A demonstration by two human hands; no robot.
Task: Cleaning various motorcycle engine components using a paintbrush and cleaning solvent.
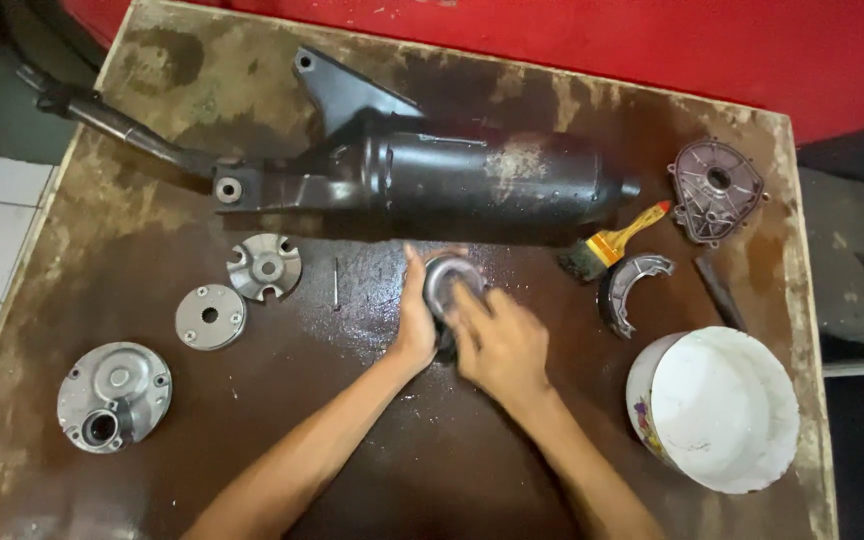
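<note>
The person's left hand is gripping a round, shiny metal part near the middle of the stained brown table, its thumb reaching up along the part's left edge. The right hand is lying over the part's lower right side, fingers curled against its face; whether this hand is pinching something small, such as a cloth, is hard to tell because the fingers are blurred. The part is sitting on a wet, glistening patch of the table, just below a long black exhaust muffler that is lying across the upper half of the surface, its pipe running off to the upper left.

Left of the hands, a slotted grey disc and a flatter round plate are lying near each other, and a larger grey housing cover is resting near the table's left edge. To the right, a yellow-handled paintbrush is lying just beside a curved metal shoe, with a dark ribbed cover above them near the far corner. A white bucket is standing at the lower right, well apart from both hands.
</note>
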